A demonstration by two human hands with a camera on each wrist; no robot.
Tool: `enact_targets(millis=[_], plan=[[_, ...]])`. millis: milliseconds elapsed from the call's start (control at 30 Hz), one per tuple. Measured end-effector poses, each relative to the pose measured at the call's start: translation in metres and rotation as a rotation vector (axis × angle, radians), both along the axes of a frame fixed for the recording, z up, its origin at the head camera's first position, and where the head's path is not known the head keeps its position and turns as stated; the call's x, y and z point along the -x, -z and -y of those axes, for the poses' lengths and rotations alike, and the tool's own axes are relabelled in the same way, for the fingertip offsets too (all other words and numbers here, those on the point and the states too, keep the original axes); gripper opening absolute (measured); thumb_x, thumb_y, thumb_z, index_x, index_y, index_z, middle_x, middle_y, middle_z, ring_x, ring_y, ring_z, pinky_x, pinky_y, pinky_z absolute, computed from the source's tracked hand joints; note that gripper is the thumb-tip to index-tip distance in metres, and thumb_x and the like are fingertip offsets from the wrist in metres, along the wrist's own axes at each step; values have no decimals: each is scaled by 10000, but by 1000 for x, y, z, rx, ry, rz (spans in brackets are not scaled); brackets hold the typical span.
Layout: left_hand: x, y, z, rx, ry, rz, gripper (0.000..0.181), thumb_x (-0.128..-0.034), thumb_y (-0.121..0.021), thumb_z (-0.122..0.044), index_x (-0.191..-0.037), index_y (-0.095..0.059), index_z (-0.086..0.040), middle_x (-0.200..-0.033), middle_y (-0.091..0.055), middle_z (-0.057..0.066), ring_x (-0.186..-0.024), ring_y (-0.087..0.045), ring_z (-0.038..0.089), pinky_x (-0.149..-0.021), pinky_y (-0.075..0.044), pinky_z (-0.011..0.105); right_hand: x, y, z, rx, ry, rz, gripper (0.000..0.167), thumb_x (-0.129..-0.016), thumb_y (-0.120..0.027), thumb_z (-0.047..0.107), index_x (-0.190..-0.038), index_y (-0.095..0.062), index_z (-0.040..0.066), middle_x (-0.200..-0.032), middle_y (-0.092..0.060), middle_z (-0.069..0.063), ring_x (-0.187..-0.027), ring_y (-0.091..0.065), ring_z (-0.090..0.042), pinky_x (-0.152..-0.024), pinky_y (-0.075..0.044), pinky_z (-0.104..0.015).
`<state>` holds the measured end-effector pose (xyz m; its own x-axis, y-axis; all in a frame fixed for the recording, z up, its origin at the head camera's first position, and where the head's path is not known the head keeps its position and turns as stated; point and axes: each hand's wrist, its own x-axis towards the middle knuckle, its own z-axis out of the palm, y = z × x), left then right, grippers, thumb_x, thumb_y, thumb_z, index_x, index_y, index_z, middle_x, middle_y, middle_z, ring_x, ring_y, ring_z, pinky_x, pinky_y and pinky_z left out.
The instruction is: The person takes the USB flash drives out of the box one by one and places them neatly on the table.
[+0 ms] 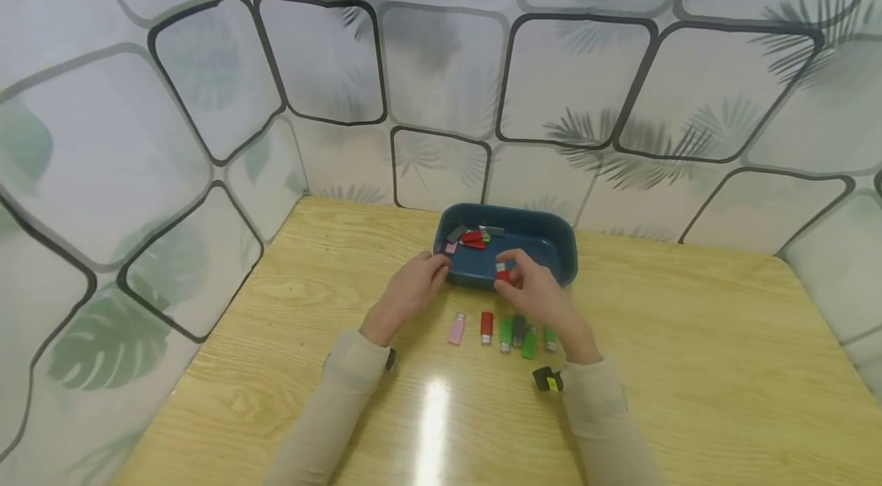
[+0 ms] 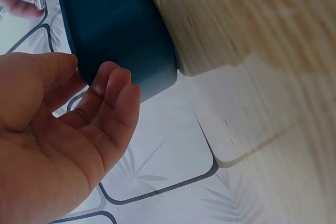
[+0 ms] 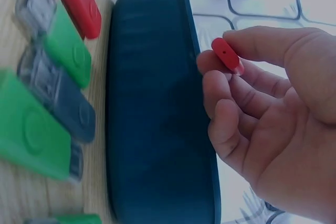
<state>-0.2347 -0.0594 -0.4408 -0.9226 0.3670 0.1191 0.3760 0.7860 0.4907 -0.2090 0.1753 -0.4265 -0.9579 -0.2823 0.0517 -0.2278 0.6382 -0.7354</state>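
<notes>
My right hand pinches a red USB flash drive between thumb and fingertips, over the near side of a dark blue plastic bin. The drive's metal plug points away from the palm. At the bin's near left corner, my left hand holds the rim between thumb and index finger. Its other fingers curl by the outer wall. Inside the bin's left end lie several flash drives, among them red ones, a pink one and a dark grey one.
In front of the bin, a loose row of flash drives lies on the wooden table: pink, red, dark grey and several green ones. A patterned wall covering stands behind the table and along its left side.
</notes>
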Motion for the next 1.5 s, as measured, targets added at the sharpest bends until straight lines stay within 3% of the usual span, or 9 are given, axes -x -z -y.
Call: enact_targets(millis=[167, 467, 1067, 1233, 1500], plan=[[0, 0, 1, 12, 2, 1, 227, -1034, -548, -191, -1191, -668, -79, -1025, -632, 95, -803, -567, 179, -710, -515, 342, -4, 2, 13, -26, -74, 73, 410, -942, -676, 139, -1314, -515, 75, -805, -637, -12, -619, -550, -145, -587, -456, -296], [-1, -2, 1, 27, 11, -4, 230, -1036, -544, -187, -1196, -660, -69, -1040, -637, 112, -816, -587, 195, -724, -530, 359, -13, 5, 33, -69, -209, 104, 301, -933, -679, 99, -1203, -555, 53, -808, -650, 12, -553, -558, -108, -531, -452, -266], [-1, 3, 1, 25, 26, -41, 212, -1041, -528, -178, -1178, -642, -63, -1030, -641, 114, -828, -614, 214, -726, -539, 390, -20, 15, 55, -222, -281, 108, 240, -915, -710, 155, -1120, -603, 92, -721, -626, 71, -606, -566, -95, -567, -465, -274], [-1, 2, 0, 29, 20, -28, 216, -1043, -523, -179, -1188, -637, -67, -1055, -645, 118, -885, -638, 235, -768, -547, 411, -21, 21, 57, -221, -323, 105, 210, -926, -707, 164, -1090, -603, 84, -682, -616, 68, -592, -566, -85, -563, -468, -272], [-3, -1, -1, 34, 14, 1, 227, -1046, -516, -176, -1207, -628, -61, -1069, -646, 127, -899, -641, 248, -788, -549, 422, -25, 25, 61, -258, -326, 58, 123, -923, -702, 172, -984, -609, 118, -645, -574, 80, -576, -525, -78, -556, -448, -271]])
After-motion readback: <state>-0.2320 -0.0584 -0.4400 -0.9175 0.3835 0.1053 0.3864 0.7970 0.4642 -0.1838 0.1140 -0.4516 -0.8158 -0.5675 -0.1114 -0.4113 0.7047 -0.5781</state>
